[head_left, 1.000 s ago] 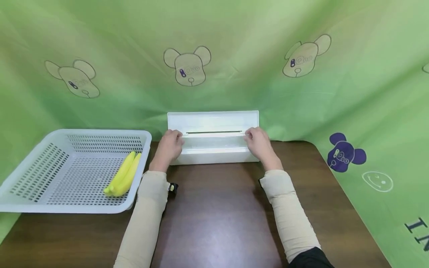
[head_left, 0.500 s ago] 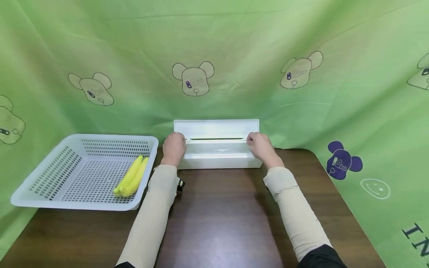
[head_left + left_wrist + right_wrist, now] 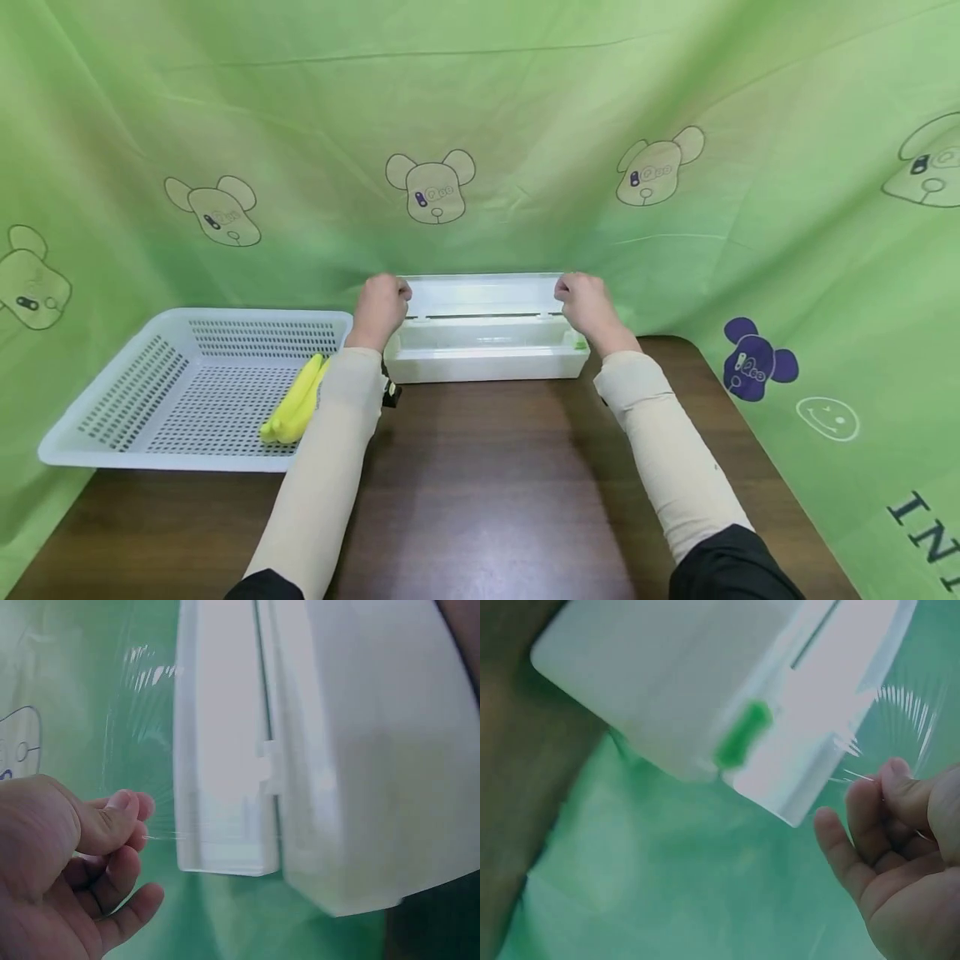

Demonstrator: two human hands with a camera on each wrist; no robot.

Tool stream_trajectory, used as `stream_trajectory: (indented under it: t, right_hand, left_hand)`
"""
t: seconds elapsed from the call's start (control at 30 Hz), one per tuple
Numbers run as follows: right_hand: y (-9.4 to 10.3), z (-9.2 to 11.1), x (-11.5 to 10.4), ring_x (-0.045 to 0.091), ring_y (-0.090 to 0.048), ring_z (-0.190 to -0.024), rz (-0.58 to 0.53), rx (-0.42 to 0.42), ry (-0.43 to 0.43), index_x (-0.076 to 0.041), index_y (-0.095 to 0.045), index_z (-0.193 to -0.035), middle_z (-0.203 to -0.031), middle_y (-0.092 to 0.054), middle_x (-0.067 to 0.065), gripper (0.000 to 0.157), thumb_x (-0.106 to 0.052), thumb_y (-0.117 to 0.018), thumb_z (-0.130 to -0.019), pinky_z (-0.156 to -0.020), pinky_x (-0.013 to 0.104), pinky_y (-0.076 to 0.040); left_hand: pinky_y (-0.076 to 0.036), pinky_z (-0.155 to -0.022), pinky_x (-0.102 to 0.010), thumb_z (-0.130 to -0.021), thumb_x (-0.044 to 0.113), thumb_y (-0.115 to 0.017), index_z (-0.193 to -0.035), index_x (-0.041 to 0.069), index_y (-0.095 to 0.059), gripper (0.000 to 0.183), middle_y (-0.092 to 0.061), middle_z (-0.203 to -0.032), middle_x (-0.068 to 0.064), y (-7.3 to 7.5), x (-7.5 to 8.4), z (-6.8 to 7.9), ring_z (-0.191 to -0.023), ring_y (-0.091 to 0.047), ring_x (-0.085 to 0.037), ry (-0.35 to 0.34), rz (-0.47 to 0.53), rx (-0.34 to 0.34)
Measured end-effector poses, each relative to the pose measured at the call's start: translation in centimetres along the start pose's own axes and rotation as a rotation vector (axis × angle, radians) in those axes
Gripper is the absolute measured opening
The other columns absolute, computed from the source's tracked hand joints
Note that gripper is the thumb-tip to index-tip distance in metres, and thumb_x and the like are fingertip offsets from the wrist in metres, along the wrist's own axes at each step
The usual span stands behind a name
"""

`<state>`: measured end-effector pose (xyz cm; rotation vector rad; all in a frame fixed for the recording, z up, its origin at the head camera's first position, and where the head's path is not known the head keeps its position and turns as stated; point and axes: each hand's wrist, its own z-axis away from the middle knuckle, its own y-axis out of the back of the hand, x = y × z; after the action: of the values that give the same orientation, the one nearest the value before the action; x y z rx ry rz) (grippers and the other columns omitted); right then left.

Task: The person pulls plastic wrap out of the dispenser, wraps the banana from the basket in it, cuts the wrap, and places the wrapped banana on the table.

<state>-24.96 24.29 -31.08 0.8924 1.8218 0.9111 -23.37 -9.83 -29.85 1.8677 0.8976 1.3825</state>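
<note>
A white cling film dispenser (image 3: 487,369) stands at the back of the table, its lid (image 3: 483,293) raised against the green cloth. My left hand (image 3: 381,310) is by the lid's left end and my right hand (image 3: 588,310) by its right end. Clear cling film (image 3: 146,735) stretches out past the lid, wrinkled near the fingers. In the left wrist view, thumb and fingertips of the left hand pinch one corner of it. The right hand likewise pinches the film at the other corner in the right wrist view. A green piece (image 3: 742,735) sits at the dispenser's right end.
On the left stands a white perforated basket (image 3: 90,458) with yellow bananas (image 3: 294,402) at its right side, partly behind the left sleeve. The brown table (image 3: 480,483) extends in front of the dispenser. A green printed cloth (image 3: 525,108) hangs close behind.
Both hands have risen from beside the dispenser's slot to about the top of the lid, still pinching. The green piece at the right end has come into sight. The head view has shifted slightly.
</note>
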Motion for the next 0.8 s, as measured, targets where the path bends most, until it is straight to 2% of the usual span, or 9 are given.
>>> stream_trajectory:
  t: [0.17, 0.27, 0.4, 0.53, 0.67, 0.8]
  right_hand:
    - [1.9, -0.9, -0.9, 0.041, -0.058, -0.092, 0.002, 0.008, -0.009, 0.005, -0.065, -0.097, -0.095, -0.065, 0.022, 0.009, 0.002, -0.057, -0.099, -0.089, 0.053, -0.046]
    - [3.2, -1.6, -1.4, 0.042, -0.059, -0.096, 0.007, 0.024, -0.012, 0.006, -0.065, -0.099, -0.098, -0.066, 0.023, 0.007, 0.003, -0.059, -0.098, -0.093, 0.054, -0.044]
    - [4.5, -2.6, -1.9, 0.041, -0.059, -0.097, -0.005, 0.022, -0.014, 0.006, -0.065, -0.100, -0.100, -0.065, 0.023, 0.007, 0.005, -0.060, -0.097, -0.093, 0.053, -0.047]
    - [5.5, -3.3, -2.3, 0.040, -0.059, -0.098, -0.017, 0.014, -0.020, 0.006, -0.065, -0.102, -0.102, -0.065, 0.023, 0.008, 0.005, -0.058, -0.098, -0.092, 0.051, -0.049]
    - [6.7, -4.0, -2.8, 0.041, -0.057, -0.101, -0.001, 0.024, -0.010, 0.007, -0.065, -0.103, -0.104, -0.065, 0.024, 0.008, 0.005, -0.058, -0.098, -0.097, 0.053, -0.045]
    - [8.0, -4.8, -3.3, 0.042, -0.057, -0.101, 0.019, 0.046, 0.012, 0.008, -0.064, -0.103, -0.105, -0.065, 0.025, 0.008, 0.006, -0.058, -0.097, -0.098, 0.053, -0.044]
  left_hand:
    - [-0.052, -0.093, -0.048, -0.099, 0.004, -0.060, -0.114, 0.000, -0.074, 0.021, -0.071, -0.115, -0.016, 1.8, 0.6, -0.9, -0.107, -0.065, -0.035, -0.004, -0.006, -0.003]
    - [-0.052, -0.093, -0.047, -0.100, 0.005, -0.061, -0.114, 0.000, -0.074, 0.020, -0.071, -0.115, -0.016, 3.0, 1.1, -1.6, -0.109, -0.065, -0.035, -0.029, -0.018, 0.015]
    - [-0.052, -0.093, -0.046, -0.099, 0.006, -0.063, -0.112, -0.001, -0.074, 0.019, -0.071, -0.115, -0.017, 4.3, 1.4, -2.5, -0.109, -0.065, -0.035, -0.068, -0.033, 0.023]
    - [-0.051, -0.096, -0.045, -0.100, 0.006, -0.062, -0.114, -0.002, -0.073, 0.020, -0.070, -0.117, -0.018, 5.4, 1.7, -3.1, -0.111, -0.064, -0.035, -0.070, -0.019, 0.005]
    - [-0.052, -0.094, -0.043, -0.101, 0.005, -0.061, -0.114, -0.003, -0.072, 0.019, -0.070, -0.117, -0.019, 6.5, 2.2, -3.8, -0.109, -0.063, -0.035, -0.069, 0.004, 0.007]
    - [-0.054, -0.082, -0.037, -0.101, 0.004, -0.059, -0.117, -0.001, -0.071, 0.021, -0.069, -0.121, -0.018, 7.8, 2.9, -4.5, -0.106, -0.063, -0.032, -0.040, 0.033, 0.001]
